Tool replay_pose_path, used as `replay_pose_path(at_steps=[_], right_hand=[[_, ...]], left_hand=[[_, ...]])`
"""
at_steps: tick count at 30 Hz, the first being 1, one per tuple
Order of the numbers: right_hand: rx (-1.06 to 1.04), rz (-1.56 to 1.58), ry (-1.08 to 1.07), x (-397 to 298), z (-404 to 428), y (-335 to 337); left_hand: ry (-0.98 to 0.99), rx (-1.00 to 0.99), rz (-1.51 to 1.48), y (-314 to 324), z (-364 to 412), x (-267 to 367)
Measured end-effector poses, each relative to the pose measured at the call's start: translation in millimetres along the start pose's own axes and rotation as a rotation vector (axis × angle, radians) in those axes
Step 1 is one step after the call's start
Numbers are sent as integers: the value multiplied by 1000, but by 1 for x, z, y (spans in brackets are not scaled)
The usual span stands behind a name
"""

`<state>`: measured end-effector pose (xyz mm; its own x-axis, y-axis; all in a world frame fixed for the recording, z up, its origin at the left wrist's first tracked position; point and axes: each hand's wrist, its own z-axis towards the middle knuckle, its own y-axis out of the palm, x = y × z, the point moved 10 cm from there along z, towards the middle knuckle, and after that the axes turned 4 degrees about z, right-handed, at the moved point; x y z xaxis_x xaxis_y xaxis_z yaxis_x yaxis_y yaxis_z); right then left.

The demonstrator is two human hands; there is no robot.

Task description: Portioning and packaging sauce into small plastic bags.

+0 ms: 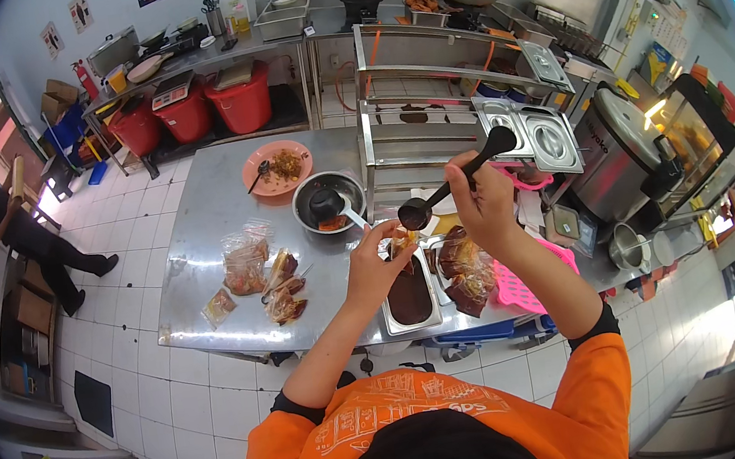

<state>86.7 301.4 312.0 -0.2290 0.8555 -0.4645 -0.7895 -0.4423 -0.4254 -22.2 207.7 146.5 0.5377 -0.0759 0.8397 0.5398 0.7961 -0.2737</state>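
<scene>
My right hand (484,198) grips a black ladle (454,181) by its handle, the bowl tilted low over my other hand. Pinched in the fingers of my left hand (377,256) is a small clear plastic bag (402,246), its mouth just under the ladle's bowl. Below both hands sits a steel food pan (410,296) of dark brown sauce. Beside it on the right lie clear bags of brown sauce (465,266). A steel mixing bowl (328,193) with another black ladle (327,205) stands beyond my left hand.
On the steel table (194,216) are filled plastic bags (248,265) and a pink bowl (277,165) of chopped food. A pink basket (538,274) stands right, near a large cooker (621,136). A steel rack (418,106) rises behind. Another person (14,211) stands far left.
</scene>
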Motion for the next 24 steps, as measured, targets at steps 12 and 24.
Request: replay_pose_path(at_steps=[12,24], right_hand=[[-108,-76,-396,-39,-2,12],[205,311,285,68,-11,-5]], left_hand=[[-10,5,17,-5,2,2],[-24,30,27,-10,-2,6]])
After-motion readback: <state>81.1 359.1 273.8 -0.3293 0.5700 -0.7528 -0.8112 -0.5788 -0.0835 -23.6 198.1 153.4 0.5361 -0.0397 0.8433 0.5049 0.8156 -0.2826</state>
